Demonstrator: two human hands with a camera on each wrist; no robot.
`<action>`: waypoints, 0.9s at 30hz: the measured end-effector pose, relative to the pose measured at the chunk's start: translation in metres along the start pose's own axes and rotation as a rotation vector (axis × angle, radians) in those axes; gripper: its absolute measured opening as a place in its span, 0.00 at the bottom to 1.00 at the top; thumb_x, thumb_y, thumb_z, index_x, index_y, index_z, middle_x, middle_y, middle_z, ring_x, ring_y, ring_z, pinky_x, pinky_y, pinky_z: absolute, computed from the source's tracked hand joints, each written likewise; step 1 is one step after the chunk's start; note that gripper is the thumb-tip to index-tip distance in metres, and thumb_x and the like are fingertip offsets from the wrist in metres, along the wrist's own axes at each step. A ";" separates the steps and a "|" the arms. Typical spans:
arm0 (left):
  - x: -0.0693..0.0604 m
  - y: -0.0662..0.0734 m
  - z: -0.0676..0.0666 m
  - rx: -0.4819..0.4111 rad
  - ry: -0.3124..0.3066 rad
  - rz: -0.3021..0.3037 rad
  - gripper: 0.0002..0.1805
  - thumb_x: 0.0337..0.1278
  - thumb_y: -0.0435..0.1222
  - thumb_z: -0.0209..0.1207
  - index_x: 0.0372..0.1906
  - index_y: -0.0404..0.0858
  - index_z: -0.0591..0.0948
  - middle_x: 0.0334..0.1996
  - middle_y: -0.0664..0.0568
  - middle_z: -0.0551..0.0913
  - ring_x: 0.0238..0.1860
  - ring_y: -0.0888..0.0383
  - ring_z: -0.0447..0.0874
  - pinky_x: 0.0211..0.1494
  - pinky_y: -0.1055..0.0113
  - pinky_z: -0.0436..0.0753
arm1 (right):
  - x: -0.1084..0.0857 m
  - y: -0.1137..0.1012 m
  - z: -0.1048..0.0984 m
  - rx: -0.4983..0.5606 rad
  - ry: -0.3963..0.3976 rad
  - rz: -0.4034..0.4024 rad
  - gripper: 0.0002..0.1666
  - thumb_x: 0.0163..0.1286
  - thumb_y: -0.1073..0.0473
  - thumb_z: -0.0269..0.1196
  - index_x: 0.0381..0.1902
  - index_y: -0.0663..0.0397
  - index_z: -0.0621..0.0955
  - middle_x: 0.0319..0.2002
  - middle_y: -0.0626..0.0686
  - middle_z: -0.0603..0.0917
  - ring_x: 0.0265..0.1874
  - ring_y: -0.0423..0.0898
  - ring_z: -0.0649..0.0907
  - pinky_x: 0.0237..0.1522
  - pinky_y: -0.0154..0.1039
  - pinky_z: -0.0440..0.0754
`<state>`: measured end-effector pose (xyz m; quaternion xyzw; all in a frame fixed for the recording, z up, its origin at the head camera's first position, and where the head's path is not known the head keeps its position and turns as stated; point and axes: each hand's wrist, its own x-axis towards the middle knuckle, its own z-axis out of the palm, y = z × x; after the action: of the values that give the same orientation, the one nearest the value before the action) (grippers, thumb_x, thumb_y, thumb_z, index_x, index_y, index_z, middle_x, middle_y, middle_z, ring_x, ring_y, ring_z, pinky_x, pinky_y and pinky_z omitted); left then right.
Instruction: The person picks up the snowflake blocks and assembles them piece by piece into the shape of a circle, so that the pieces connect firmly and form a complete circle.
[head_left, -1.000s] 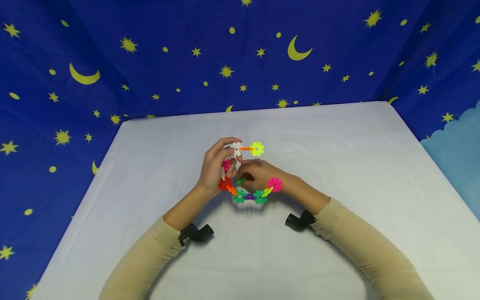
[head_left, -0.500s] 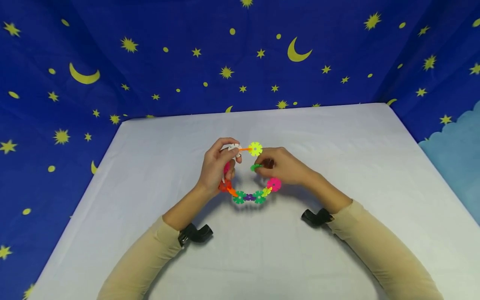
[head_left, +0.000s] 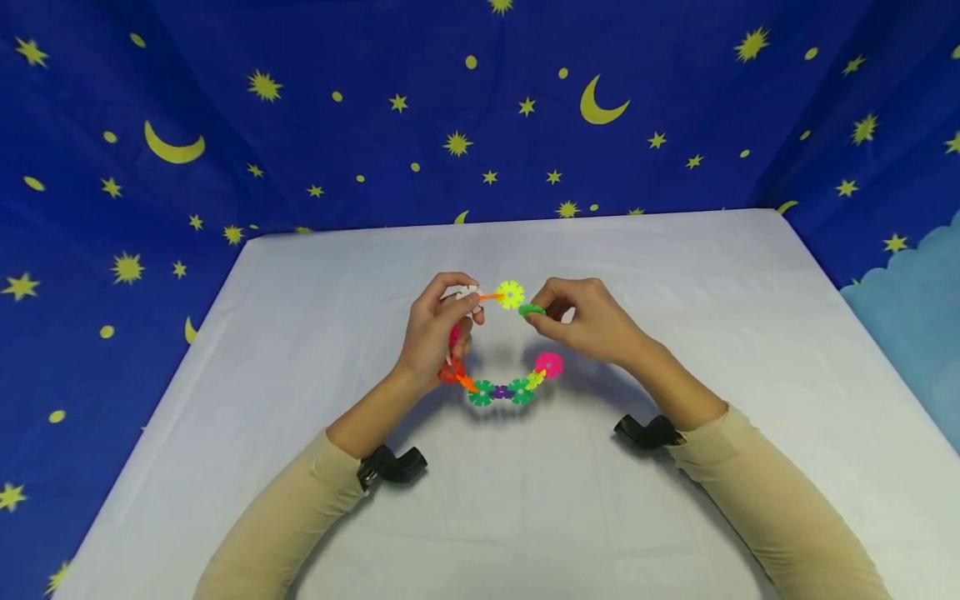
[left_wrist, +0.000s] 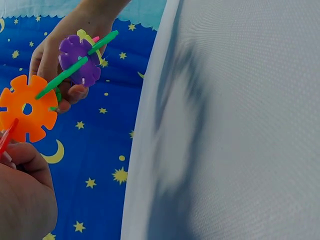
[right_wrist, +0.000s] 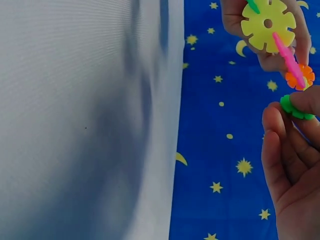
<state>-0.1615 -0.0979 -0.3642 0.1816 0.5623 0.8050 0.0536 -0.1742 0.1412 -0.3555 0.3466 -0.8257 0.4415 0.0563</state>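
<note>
My left hand [head_left: 433,333] grips a curved chain of slotted plastic snowflake discs by its white disc [head_left: 470,292], holding it above the table. An orange disc seen edge-on joins the white one to a yellow disc [head_left: 503,295] at the chain's upper end. Below, the chain curves through red, orange, green and purple [head_left: 502,392] discs to a pink disc [head_left: 549,359] at its other end. Between thumb and fingers my right hand [head_left: 596,319] pinches a loose green disc [head_left: 532,310], just right of and slightly below the yellow disc. The left fingers partly hide some discs.
A white cloth covers the table [head_left: 480,517]. Behind it hangs a blue curtain [head_left: 345,108] with yellow stars and moons. A black wrist mount [head_left: 397,465] sits at the left sleeve, and another mount [head_left: 647,432] at the right sleeve.
My right hand has moved right and away from me with the green disc, from beside the left fingers to near the yellow disc. The left hand and chain have stayed nearly still.
</note>
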 end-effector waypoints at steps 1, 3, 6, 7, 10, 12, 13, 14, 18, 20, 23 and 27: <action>0.000 0.000 0.000 0.000 0.004 -0.005 0.14 0.66 0.36 0.57 0.50 0.34 0.71 0.22 0.47 0.78 0.06 0.59 0.62 0.10 0.70 0.64 | 0.000 0.000 0.000 0.000 0.007 -0.004 0.03 0.65 0.57 0.66 0.32 0.43 0.80 0.28 0.42 0.84 0.27 0.37 0.81 0.30 0.37 0.80; 0.000 0.000 0.001 0.000 0.010 -0.010 0.15 0.66 0.36 0.57 0.51 0.33 0.71 0.22 0.47 0.78 0.06 0.59 0.62 0.10 0.70 0.64 | -0.001 -0.001 0.000 0.003 0.014 -0.014 0.04 0.65 0.57 0.66 0.32 0.43 0.80 0.28 0.42 0.83 0.27 0.37 0.81 0.30 0.37 0.80; -0.001 0.000 0.001 -0.001 0.014 -0.015 0.17 0.66 0.35 0.56 0.52 0.30 0.69 0.22 0.47 0.78 0.06 0.59 0.62 0.10 0.70 0.64 | -0.001 -0.001 0.000 0.007 0.019 -0.045 0.05 0.64 0.59 0.66 0.32 0.44 0.79 0.29 0.41 0.83 0.27 0.37 0.81 0.30 0.37 0.81; 0.000 -0.001 0.001 -0.003 0.014 -0.016 0.17 0.66 0.35 0.56 0.52 0.29 0.68 0.22 0.47 0.78 0.06 0.59 0.61 0.10 0.70 0.64 | -0.001 -0.001 0.000 0.004 0.022 -0.060 0.05 0.64 0.60 0.66 0.32 0.45 0.79 0.30 0.40 0.82 0.27 0.37 0.81 0.30 0.37 0.81; 0.000 -0.001 0.001 -0.010 0.008 -0.021 0.16 0.66 0.35 0.56 0.52 0.30 0.69 0.22 0.46 0.77 0.06 0.59 0.61 0.10 0.71 0.65 | 0.000 -0.002 0.001 -0.009 0.040 -0.119 0.08 0.62 0.65 0.67 0.32 0.47 0.78 0.33 0.40 0.82 0.28 0.36 0.80 0.31 0.36 0.81; 0.001 -0.002 0.002 -0.013 0.004 -0.024 0.15 0.66 0.36 0.57 0.51 0.32 0.70 0.22 0.46 0.76 0.06 0.59 0.61 0.11 0.71 0.65 | 0.001 -0.003 0.002 -0.025 0.057 -0.157 0.09 0.61 0.66 0.67 0.31 0.49 0.77 0.35 0.42 0.81 0.28 0.36 0.80 0.31 0.34 0.81; 0.001 -0.002 0.001 -0.015 0.002 -0.025 0.14 0.66 0.36 0.57 0.51 0.33 0.71 0.22 0.46 0.76 0.06 0.59 0.61 0.11 0.72 0.66 | 0.001 -0.004 0.002 -0.032 0.066 -0.171 0.09 0.60 0.67 0.67 0.31 0.49 0.77 0.36 0.42 0.81 0.29 0.36 0.80 0.31 0.34 0.81; 0.000 -0.002 0.001 -0.014 0.000 -0.024 0.14 0.66 0.36 0.57 0.51 0.34 0.71 0.22 0.45 0.76 0.06 0.59 0.61 0.11 0.72 0.66 | 0.001 -0.005 0.003 -0.040 0.073 -0.183 0.10 0.60 0.67 0.67 0.31 0.50 0.76 0.36 0.43 0.81 0.29 0.36 0.79 0.32 0.33 0.81; 0.000 -0.003 0.001 -0.003 -0.002 -0.013 0.15 0.65 0.36 0.58 0.51 0.33 0.71 0.22 0.45 0.76 0.06 0.59 0.61 0.11 0.72 0.66 | 0.001 -0.007 0.004 -0.086 0.096 -0.207 0.10 0.59 0.69 0.66 0.31 0.51 0.76 0.35 0.43 0.80 0.28 0.35 0.79 0.31 0.31 0.81; -0.001 -0.003 0.001 0.018 -0.001 -0.004 0.14 0.65 0.36 0.58 0.50 0.34 0.72 0.22 0.45 0.76 0.06 0.59 0.61 0.10 0.71 0.66 | 0.001 -0.008 0.005 -0.117 0.107 -0.213 0.09 0.58 0.69 0.66 0.31 0.52 0.77 0.35 0.44 0.80 0.27 0.34 0.78 0.30 0.30 0.80; -0.001 -0.004 0.002 0.045 -0.001 0.007 0.14 0.65 0.36 0.58 0.50 0.34 0.72 0.22 0.45 0.76 0.05 0.59 0.61 0.10 0.71 0.65 | 0.001 -0.010 0.004 -0.158 0.117 -0.215 0.09 0.57 0.68 0.66 0.30 0.53 0.77 0.35 0.45 0.80 0.27 0.34 0.78 0.30 0.30 0.80; 0.000 -0.003 0.003 0.058 -0.004 -0.002 0.16 0.65 0.35 0.57 0.52 0.31 0.70 0.23 0.44 0.77 0.06 0.58 0.61 0.10 0.70 0.64 | 0.001 -0.014 0.000 -0.174 0.124 -0.177 0.08 0.57 0.68 0.67 0.30 0.53 0.77 0.34 0.45 0.81 0.27 0.35 0.79 0.30 0.31 0.81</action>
<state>-0.1604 -0.0941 -0.3666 0.1842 0.5854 0.7879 0.0502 -0.1664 0.1352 -0.3453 0.3840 -0.8220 0.3819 0.1760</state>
